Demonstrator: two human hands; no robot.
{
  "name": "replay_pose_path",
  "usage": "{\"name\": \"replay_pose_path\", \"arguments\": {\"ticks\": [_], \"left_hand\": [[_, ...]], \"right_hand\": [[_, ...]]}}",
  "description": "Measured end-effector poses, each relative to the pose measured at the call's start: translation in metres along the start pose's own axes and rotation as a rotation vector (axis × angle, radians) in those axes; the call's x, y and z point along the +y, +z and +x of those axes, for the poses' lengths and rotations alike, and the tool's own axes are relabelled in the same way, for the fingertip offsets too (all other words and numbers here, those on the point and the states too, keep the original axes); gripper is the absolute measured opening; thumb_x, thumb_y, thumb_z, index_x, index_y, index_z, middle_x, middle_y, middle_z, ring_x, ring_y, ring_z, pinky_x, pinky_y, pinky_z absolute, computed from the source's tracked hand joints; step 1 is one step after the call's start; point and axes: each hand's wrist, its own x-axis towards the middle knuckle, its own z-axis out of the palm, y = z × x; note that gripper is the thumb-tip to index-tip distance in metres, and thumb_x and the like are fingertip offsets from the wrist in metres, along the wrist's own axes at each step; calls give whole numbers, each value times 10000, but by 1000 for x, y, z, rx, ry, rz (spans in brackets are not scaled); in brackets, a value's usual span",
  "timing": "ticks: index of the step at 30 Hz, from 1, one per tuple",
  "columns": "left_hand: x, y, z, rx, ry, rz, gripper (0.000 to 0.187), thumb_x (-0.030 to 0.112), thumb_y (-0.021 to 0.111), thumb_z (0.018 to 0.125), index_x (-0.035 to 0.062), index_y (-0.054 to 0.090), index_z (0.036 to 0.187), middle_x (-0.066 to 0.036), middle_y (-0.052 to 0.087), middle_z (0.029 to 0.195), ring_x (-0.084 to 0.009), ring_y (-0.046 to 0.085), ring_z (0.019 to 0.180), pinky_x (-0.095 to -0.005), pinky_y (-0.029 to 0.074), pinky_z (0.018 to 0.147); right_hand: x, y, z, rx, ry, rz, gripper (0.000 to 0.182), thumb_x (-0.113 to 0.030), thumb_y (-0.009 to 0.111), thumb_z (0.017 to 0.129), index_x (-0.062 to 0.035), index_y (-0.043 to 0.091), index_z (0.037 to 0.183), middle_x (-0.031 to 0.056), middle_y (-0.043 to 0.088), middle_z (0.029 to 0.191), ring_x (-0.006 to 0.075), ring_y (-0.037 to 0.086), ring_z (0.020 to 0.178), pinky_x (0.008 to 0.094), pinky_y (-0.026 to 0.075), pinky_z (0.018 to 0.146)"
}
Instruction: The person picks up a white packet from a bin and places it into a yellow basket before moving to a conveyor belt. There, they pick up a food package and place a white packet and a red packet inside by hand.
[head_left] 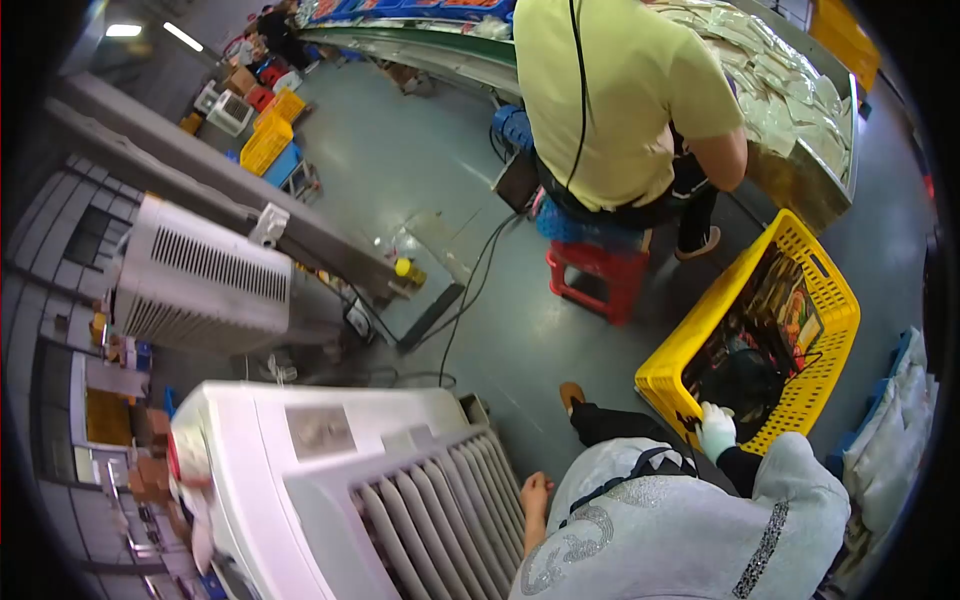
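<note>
My right hand [715,432], in a white glove, is closed on the near edge of a yellow plastic crate [665,385]. The crate is tilted in my view and holds dark items and colourful printed packs [795,315]; their exact kind is hard to make out. My bare left hand [537,495] hangs low beside the slatted front of a large white air cooler [420,510]. Its fingers are curled, and nothing shows in them.
A co-worker in a yellow shirt [620,110] sits on a red stool [600,280] beside a metal bin of pale flat packs [780,80]. Cables [480,270] cross the floor. Clear bags [890,440] lie at right; another cooler [205,270] stands left.
</note>
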Motion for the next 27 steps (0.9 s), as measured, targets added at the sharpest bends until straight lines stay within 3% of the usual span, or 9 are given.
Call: {"name": "replay_pose_path", "arguments": {"ticks": [3, 5, 10, 15, 18, 20, 22, 24, 27], "left_hand": [[77, 1, 32, -94, 44, 260, 243, 212, 571, 927, 20, 621, 1067, -71, 664, 900, -137, 625, 709, -257, 484, 639], [98, -9, 84, -137, 130, 102, 251, 215, 569, 928, 13, 618, 1069, -72, 665, 906, -138, 632, 718, -257, 488, 640], [228, -12, 162, -40, 17, -31, 258, 230, 542, 941, 16, 600, 1074, -88, 659, 880, -147, 636, 704, -256, 501, 599], [323, -36, 262, -78, 64, 225, 230, 219, 553, 926, 11, 610, 1004, -70, 641, 832, -138, 617, 648, -252, 461, 542], [406, -58, 321, -68, 101, 298, 213, 206, 553, 918, 10, 611, 982, -65, 633, 801, -141, 607, 600, -257, 434, 496], [452, -78, 366, -46, 85, 336, 197, 199, 555, 912, 12, 611, 942, -68, 628, 768, -144, 602, 568, -259, 424, 465], [517, -86, 407, -82, 141, 450, 182, 189, 560, 899, 14, 604, 874, -69, 618, 736, -136, 577, 553, -256, 432, 452], [579, -83, 443, -116, 268, 467, 212, 209, 580, 899, 1, 615, 914, -68, 632, 756, -131, 579, 595, -262, 479, 519], [673, -57, 491, -137, 336, 563, 249, 243, 544, 939, 9, 588, 1008, -76, 636, 821, -126, 590, 617, -251, 450, 537]], "right_hand": [[0, 7, -10, -59, 69, -162, 545, -254, 685, 737, -66, 451, 1191, 107, 563, 998, 283, 571, 920, 414, 437, 737], [6, 20, -13, -134, 186, -313, 597, -277, 698, 711, -70, 465, 1220, 93, 578, 1014, 263, 584, 900, 413, 435, 731], [-1, 23, 18, -496, 658, -241, 548, -309, 647, 793, -52, 504, 1256, 130, 617, 1055, 296, 619, 938, 442, 472, 783], [-78, 42, 142, -740, 399, -30, 420, -308, 597, 829, -62, 575, 1169, 149, 624, 1080, 332, 613, 965, 439, 497, 777], [-190, -1, 265, -847, 248, 131, 362, -308, 567, 850, -68, 617, 1116, 160, 627, 1095, 354, 609, 982, 437, 512, 774], [-233, -1, 343, -216, -402, 261, 230, -295, 529, 865, -106, 626, 953, 183, 646, 1018, 377, 626, 897, 434, 510, 763], [-324, -97, 418, -233, 159, 573, 281, -315, 534, 865, -107, 646, 1017, 159, 644, 1020, 351, 615, 935, 444, 495, 812], [-360, -126, 472, -122, 117, 903, 366, -352, 556, 848, -86, 640, 1086, 183, 660, 1004, 342, 628, 942, 399, 473, 880], [-405, -173, 525, -177, 145, 826, 351, -334, 544, 852, -69, 657, 1051, 186, 662, 1002, 335, 627, 965, 400, 473, 873]]}}
